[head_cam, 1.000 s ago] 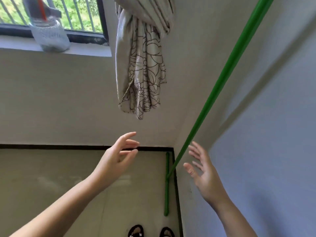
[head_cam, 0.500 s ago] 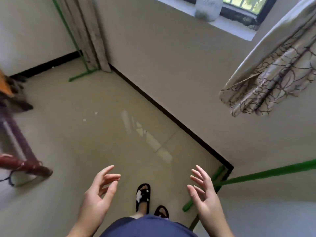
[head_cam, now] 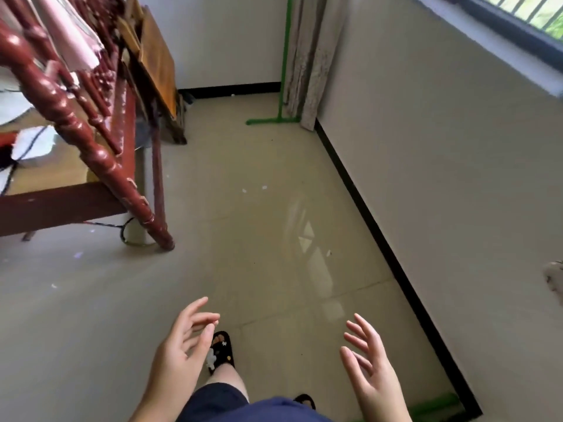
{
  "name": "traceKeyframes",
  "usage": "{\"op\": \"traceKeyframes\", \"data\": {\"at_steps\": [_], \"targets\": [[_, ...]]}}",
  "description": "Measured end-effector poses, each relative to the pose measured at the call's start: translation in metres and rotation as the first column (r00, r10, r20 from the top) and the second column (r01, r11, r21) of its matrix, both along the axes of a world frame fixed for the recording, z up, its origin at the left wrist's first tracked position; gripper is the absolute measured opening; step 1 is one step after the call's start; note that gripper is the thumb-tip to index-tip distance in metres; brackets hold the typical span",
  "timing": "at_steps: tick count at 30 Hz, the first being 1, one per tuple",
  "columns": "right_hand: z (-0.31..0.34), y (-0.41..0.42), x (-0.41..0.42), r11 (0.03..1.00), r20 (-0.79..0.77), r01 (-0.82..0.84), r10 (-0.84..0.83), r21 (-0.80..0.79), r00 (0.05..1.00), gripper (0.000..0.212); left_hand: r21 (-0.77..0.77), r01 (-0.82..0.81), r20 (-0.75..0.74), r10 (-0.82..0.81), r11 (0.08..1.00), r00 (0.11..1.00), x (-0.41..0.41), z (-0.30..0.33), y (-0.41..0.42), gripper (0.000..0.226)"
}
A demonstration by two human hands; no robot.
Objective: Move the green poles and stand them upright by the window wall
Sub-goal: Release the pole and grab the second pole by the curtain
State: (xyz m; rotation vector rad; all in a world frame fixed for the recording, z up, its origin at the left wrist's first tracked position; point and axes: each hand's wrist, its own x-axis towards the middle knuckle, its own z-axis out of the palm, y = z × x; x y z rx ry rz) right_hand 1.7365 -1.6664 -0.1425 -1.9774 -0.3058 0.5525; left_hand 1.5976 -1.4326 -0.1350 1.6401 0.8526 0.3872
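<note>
A green pole [head_cam: 285, 56] stands upright in the far corner beside the curtain, with a green crossbar base [head_cam: 272, 120] flat on the floor. A second green pole [head_cam: 434, 406] lies on the floor in the near right corner, only its blurred end showing by the black skirting. My left hand [head_cam: 182, 354] and my right hand [head_cam: 370, 363] hover low in the view above the floor, fingers spread, holding nothing. Both hands are far from the upright pole.
The window wall [head_cam: 441, 166] runs along the right with a black skirting [head_cam: 380, 236]. A grey curtain [head_cam: 307, 56] hangs in the far corner. Red carved wooden furniture [head_cam: 91, 141] and a wooden board [head_cam: 158, 56] fill the left. My sandalled foot [head_cam: 221, 348] is on the tiled floor.
The view has swung left, away from the leaning green pole in the corner toward the room's far end. Both hands stayed empty and dropped lower in the view.
</note>
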Motion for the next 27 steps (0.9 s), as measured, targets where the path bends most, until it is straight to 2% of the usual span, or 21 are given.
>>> {"op": "traceKeyframes", "data": {"at_steps": [5, 10, 15, 17, 20, 24, 27], "targets": [[-0.008, 0.106, 0.015, 0.998, 0.035, -0.057, 0.057, -0.001, 0.998, 0.072, 0.019, -0.055, 0.013, 0.055, 0.998, 0.998, 0.004, -0.005, 0.097, 0.060], [0.000, 0.193, 0.037, 0.992, 0.011, -0.120, 0.120, 0.030, 0.993, 0.057, 0.038, -0.066, 0.022, 0.065, 0.997, 0.998, 0.018, 0.001, 0.171, 0.053], [-0.004, 0.255, 0.083, 0.993, 0.018, -0.120, 0.120, 0.021, 0.993, 0.054, 0.016, -0.084, 0.016, 0.084, 0.996, 0.996, 0.054, -0.005, 0.228, 0.037], [-0.008, 0.280, 0.109, 0.992, 0.026, -0.121, 0.120, 0.027, 0.992, 0.053, 0.008, -0.102, 0.016, 0.102, 0.995, 0.995, 0.075, -0.011, 0.253, 0.030], [-0.010, 0.323, 0.157, 0.990, 0.053, -0.139, 0.138, 0.020, 0.989, 0.054, 0.013, -0.124, 0.040, 0.123, 0.992, 0.992, 0.122, -0.014, 0.293, 0.031], [-0.003, 0.382, 0.248, 0.984, 0.088, -0.178, 0.175, 0.026, 0.981, 0.052, 0.015, -0.138, 0.059, 0.137, 0.990, 0.989, 0.205, -0.016, 0.348, 0.051], [0.012, 0.425, 0.318, 0.980, 0.119, -0.196, 0.191, 0.039, 0.974, 0.050, 0.031, -0.171, 0.070, 0.169, 0.985, 0.983, 0.269, -0.001, 0.389, 0.047]]}}
